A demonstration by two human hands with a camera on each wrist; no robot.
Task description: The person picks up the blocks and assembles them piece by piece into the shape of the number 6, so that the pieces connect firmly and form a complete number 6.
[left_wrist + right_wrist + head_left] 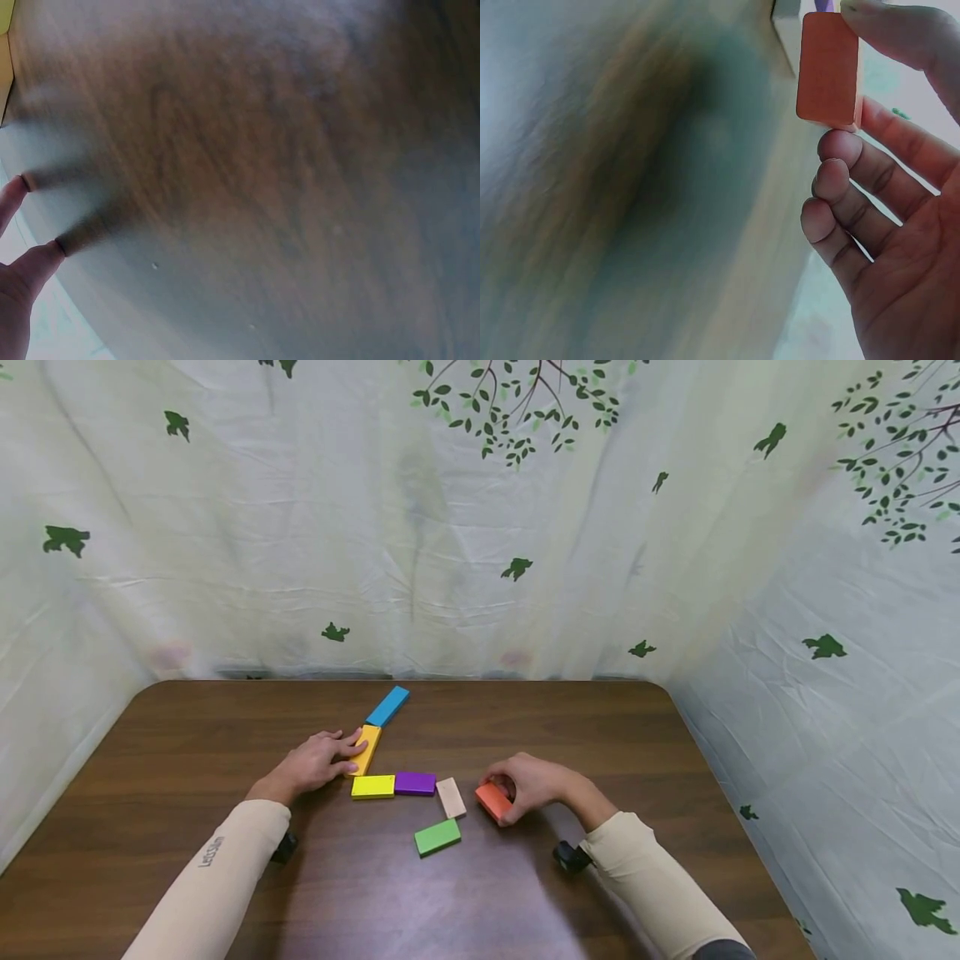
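Observation:
My right hand pinches an orange-red block between thumb and fingers, just right of a pale wooden block. Seen from the right wrist, the orange-red block has its end facing the camera, and the other fingers curve loosely beneath it. My left hand reaches over an amber block, fingers spread and fairly straight, with fingertips on its top and thumb at its near left side. A blue block meets the amber block's far end; a yellow block lies at its near end.
A purple block continues the row right of the yellow one. The green block lies nearer, its corner by the pale block's near end. All lie on a brown wooden table, with a leaf-patterned curtain behind and at the sides.

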